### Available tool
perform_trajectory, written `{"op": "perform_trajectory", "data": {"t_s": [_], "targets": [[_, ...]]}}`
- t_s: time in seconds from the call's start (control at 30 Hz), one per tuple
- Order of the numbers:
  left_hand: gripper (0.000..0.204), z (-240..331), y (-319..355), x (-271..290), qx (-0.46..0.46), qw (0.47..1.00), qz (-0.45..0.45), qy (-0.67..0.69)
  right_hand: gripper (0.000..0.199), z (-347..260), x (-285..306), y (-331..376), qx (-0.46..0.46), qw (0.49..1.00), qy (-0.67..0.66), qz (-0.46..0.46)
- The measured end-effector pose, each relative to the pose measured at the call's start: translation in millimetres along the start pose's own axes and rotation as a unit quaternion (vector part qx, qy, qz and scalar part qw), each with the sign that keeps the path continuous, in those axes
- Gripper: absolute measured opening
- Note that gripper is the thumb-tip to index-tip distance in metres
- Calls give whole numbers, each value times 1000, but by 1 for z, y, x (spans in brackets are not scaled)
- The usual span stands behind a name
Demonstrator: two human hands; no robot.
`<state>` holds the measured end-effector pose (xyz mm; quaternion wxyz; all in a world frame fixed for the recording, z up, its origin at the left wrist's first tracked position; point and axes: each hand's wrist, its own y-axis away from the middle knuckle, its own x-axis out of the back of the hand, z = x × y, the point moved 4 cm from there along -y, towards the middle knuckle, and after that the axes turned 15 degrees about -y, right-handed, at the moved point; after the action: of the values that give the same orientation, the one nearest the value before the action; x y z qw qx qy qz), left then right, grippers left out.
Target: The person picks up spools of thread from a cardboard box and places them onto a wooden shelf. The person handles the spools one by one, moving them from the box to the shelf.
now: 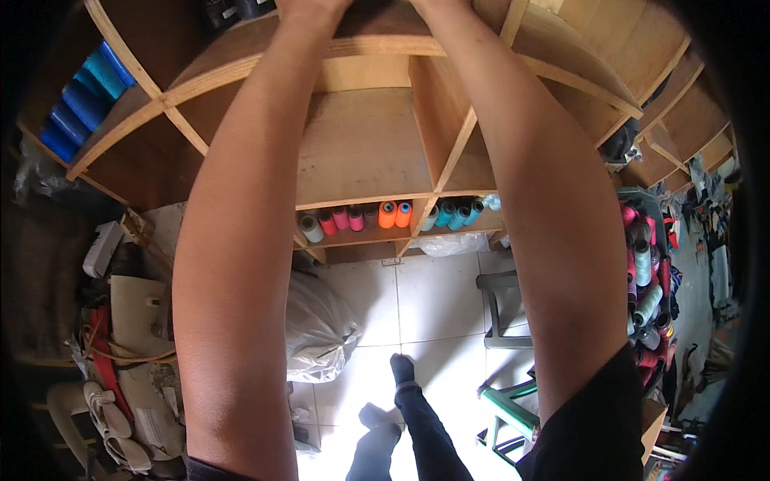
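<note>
Both my arms reach up and forward to a wooden shelf rack (377, 44). Only the base of my left hand (311, 6) shows at the top edge; its fingers lie beyond the picture. My right hand (437, 4) is cut off there too, so whatever either hand holds is hidden. Dark items (241, 10) stand in the compartment nearest my left hand. Between my forearms, a lower shelf carries pink thread cones (341, 218), orange thread cones (395, 214) and teal thread cones (459, 215).
Blue thread cones (84, 104) fill a compartment at the far left. At right stands a bin of mixed thread cones (644, 272). A plastic bag (321, 333) lies on the tiled floor (373, 301), with a green stool (511, 413) near my feet. Sandals (112, 425) sit at lower left.
</note>
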<state>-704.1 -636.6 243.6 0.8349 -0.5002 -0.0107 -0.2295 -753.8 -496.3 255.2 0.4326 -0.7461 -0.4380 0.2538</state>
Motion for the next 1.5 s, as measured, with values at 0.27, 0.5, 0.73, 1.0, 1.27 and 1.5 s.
{"op": "perform_trajectory", "data": {"t_s": [0.27, 0.5, 0.73, 1.0, 1.27, 1.5], "targets": [[50, -13, 2, -3, -116, 985, 112, -54, 54, -2, 2, 11, -83, 994, -49, -57], [40, -8, 3, 9, 6, 997, -36, 64, 46, -14, 10, 13, -169, 977, -9, -126], [34, -3, 8, 12, -95, 988, 78, -97, 39, -6, 6, 12, -189, 972, -14, -141], [23, -1, 10, 21, 11, 982, -84, -167, 55, -3, -4, 21, -188, 970, -17, -155], [41, 1, 12, 3, -3, 968, -81, -236, 59, 16, -6, 15, -147, 971, 55, -180], [32, 6, 13, 7, 25, 961, -111, -252, 61, 11, -2, 19, -93, 979, 72, -165]]}}
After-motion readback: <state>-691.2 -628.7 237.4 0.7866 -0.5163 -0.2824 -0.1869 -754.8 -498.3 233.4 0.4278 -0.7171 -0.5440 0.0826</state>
